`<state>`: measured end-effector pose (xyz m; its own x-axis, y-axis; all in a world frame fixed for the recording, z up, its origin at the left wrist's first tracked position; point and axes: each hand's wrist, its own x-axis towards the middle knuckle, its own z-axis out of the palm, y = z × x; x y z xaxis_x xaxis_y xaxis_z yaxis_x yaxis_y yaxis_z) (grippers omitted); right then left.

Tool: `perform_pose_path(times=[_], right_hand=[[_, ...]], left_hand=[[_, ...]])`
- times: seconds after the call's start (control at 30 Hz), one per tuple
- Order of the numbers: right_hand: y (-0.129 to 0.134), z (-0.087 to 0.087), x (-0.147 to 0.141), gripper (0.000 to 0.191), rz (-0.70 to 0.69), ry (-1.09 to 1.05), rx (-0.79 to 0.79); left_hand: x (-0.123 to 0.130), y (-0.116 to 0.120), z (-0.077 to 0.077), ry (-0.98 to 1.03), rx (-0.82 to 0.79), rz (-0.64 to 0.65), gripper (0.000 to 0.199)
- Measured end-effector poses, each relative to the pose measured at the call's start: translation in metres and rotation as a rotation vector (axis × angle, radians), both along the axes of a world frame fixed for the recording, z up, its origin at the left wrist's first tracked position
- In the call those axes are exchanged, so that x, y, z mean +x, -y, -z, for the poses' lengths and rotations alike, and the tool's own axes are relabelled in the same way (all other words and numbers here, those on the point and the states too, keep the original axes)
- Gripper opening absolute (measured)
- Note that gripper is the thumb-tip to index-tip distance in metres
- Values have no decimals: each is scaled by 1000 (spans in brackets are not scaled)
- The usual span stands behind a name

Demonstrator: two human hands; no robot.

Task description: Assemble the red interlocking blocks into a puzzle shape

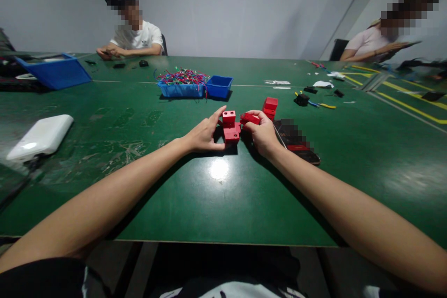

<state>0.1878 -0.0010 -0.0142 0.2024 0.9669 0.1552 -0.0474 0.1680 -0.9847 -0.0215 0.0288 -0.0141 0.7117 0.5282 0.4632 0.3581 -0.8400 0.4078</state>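
A stepped red block (pixel 229 128) with small round holes stands on the green table in front of me. My left hand (pixel 204 135) is curved around its left side, with the thumb at the near lower edge and a finger at the far upper edge. My right hand (pixel 263 132) pinches a smaller red piece (pixel 250 119) close to the block's right side; its tip is partly hidden by my fingers. Another red block (pixel 270 106) stands just beyond my right hand. A dark phone (pixel 296 142) lies by my right wrist.
Farther back sit a blue bin (pixel 181 91) heaped with coloured wires and a smaller blue bin (pixel 219 87). At left are a white box (pixel 42 136) with a cable and a tilted blue tray (pixel 56 73). Pliers (pixel 326 106) lie at right. Two people sit across the table.
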Motion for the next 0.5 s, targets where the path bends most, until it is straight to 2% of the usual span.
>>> perform_pose_path(times=[0.13, 0.3, 0.4, 0.5], right_hand=[[0, 1, -2, 41, -44, -119, -22], [-2, 1, -4, 32, -69, -222, -10], [-4, 1, -3, 26, -49, -239, -22], [-5, 3, 0, 35, 10, -212, -15]], left_hand=[[0, -1, 0, 2, -20, -9, 109], [1, 0, -1, 1, -30, -7, 108], [1, 0, 0, -3, -31, 1, 109], [1, -1, 0, -6, -22, 6, 110]])
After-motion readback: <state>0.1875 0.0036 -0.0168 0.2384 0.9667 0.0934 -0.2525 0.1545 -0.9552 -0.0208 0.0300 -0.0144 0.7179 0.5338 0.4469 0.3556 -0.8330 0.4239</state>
